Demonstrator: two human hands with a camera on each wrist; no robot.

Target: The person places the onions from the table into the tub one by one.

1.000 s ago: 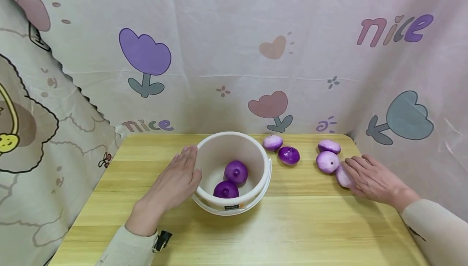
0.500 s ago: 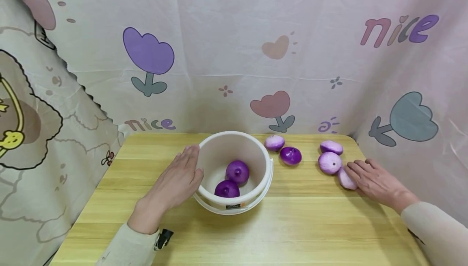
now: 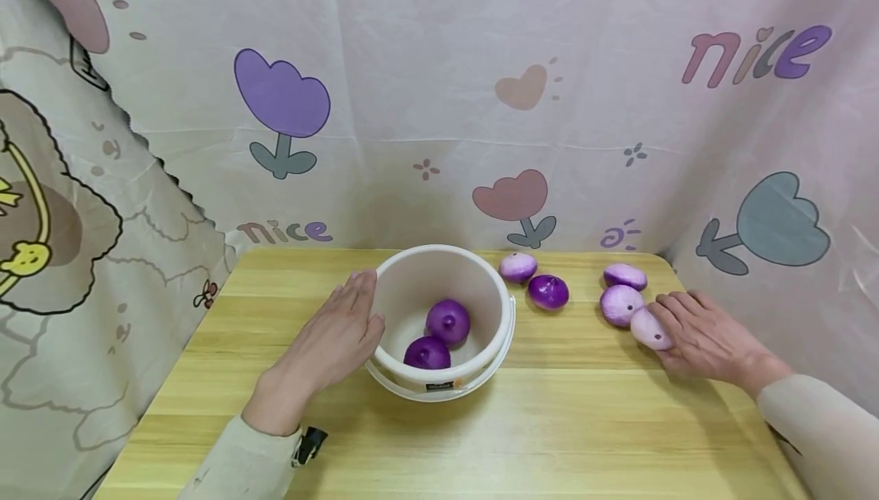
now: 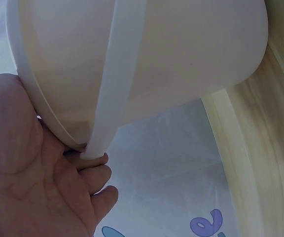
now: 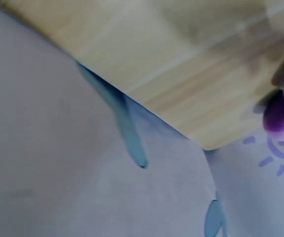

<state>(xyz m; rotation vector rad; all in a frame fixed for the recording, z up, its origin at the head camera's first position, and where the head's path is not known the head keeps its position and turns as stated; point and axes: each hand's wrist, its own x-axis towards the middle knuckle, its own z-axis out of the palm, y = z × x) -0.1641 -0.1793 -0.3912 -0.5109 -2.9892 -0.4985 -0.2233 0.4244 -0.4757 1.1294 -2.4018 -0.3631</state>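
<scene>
A white bucket [image 3: 474,366] stands mid-table with two dark purple onions inside, the rear one [image 3: 448,322] and the front one [image 3: 427,353]. My left hand [image 3: 328,340] rests against the left of its rim, fingers extended; in the left wrist view the fingertips [image 4: 100,177] lie near the bucket handle [image 4: 117,79]. At the table's right side, my right hand [image 3: 710,340] holds a pale purple onion [image 3: 648,330] between fingers and thumb. Touching that onion is another pale one [image 3: 621,306], with a third [image 3: 626,277] behind. The right hand is almost wholly outside the right wrist view.
Right of the bucket, a pale onion [image 3: 518,267] and a dark purple onion [image 3: 548,292] lie near the back edge. A printed cloth [image 3: 412,103] hangs behind the wooden table [image 3: 549,431]. The right edge of the table runs under my right forearm.
My right hand has shifted slightly over the pale onion, which has turned so that its dark root spot shows. The left hand stays at the bucket; the head view has shifted slightly.
</scene>
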